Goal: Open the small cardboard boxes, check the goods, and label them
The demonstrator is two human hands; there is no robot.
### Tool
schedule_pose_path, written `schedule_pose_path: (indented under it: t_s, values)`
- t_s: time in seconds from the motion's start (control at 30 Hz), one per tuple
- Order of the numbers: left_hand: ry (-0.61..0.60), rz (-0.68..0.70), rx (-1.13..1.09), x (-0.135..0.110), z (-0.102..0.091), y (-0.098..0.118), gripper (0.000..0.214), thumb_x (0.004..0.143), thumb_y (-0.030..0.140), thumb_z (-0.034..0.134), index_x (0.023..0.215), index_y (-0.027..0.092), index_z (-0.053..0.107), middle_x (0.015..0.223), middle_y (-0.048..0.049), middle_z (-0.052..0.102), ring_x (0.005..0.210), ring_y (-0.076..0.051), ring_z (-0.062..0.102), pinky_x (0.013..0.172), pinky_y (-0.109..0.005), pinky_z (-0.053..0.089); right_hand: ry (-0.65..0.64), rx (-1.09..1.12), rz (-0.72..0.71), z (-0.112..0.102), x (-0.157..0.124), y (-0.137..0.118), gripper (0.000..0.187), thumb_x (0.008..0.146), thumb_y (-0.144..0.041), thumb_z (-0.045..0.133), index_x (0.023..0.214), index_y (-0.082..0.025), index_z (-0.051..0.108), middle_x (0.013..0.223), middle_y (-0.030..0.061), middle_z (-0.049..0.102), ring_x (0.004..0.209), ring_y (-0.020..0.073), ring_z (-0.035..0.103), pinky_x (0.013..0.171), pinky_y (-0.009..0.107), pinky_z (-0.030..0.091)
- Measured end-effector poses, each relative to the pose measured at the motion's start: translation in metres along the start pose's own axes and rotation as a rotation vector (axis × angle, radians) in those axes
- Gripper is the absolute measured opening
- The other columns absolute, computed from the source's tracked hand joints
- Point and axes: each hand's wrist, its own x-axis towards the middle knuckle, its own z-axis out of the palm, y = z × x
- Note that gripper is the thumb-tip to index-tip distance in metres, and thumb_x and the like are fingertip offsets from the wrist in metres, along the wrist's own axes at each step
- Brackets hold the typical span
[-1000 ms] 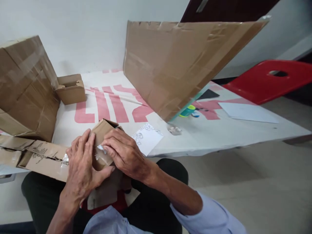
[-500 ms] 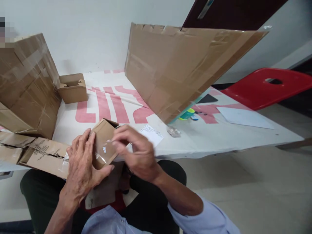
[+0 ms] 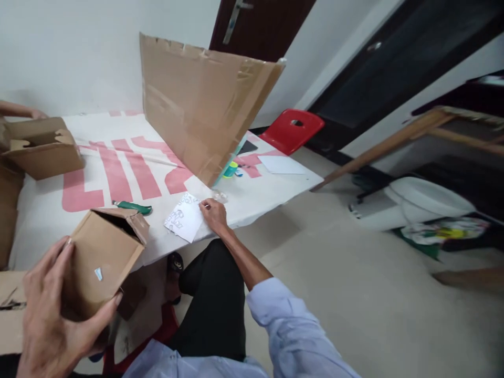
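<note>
My left hand (image 3: 49,310) grips a small open cardboard box (image 3: 102,257) over my lap; a small pale sticker (image 3: 98,273) sits on the box's side. My right hand (image 3: 213,212) is stretched out to the low white table (image 3: 260,191), fingers curled and pinched at the edge of a white sticker sheet (image 3: 184,223) with printed marks. A green-handled tool (image 3: 134,207) lies on the table just behind the box.
A big cardboard sheet (image 3: 197,100) stands tilted on the table. Another small open box (image 3: 39,147) is at the left, with another person's arm (image 3: 18,110) behind it. A teal tape roll (image 3: 231,169), white paper (image 3: 281,165), a red stool (image 3: 293,128) and white furniture (image 3: 425,197) lie to the right.
My right hand left the box and reached right to the sticker sheet on the table. The camera swung right, and my left hand kept the box and drew it left.
</note>
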Motion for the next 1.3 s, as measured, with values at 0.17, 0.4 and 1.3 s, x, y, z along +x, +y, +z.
schedule_pose_path:
  t_s: [0.17,0.4,1.3]
  values:
    - [0.025,-0.078,-0.011,-0.001,0.004,0.002,0.097,0.079,0.061,0.076,0.166,0.044,0.036,0.165,-0.0022,0.046,0.144,-0.051,0.049,0.119,-0.077,0.042,-0.049,-0.123,0.01,0.018,0.007,0.003,0.019,0.1,-0.021,0.055,0.097,-0.018,0.074,0.111,0.012,0.077,0.095,0.0223,0.068,0.081,0.03,0.046]
    - [0.024,-0.066,-0.021,0.0,0.005,0.0,0.096,0.078,0.058,0.077,0.165,0.046,0.037,0.166,-0.0008,0.046,0.144,-0.051,0.049,0.12,-0.078,0.04,-0.106,-0.266,-0.018,0.026,0.015,-0.003,0.027,0.107,-0.021,0.047,0.11,-0.015,0.073,0.121,0.0149,0.073,0.101,0.0232,0.066,0.077,0.03,0.042]
    - [-0.067,-0.158,-0.52,-0.065,0.047,0.005,0.11,0.07,0.038,0.083,0.165,0.026,0.028,0.164,-0.0178,0.04,0.155,-0.043,0.04,0.128,-0.061,0.038,-0.108,0.296,-0.228,0.0,-0.04,-0.04,0.043,0.101,-0.042,0.045,0.114,-0.017,0.078,0.116,0.0151,0.077,0.1,0.0275,0.07,0.081,0.037,0.054]
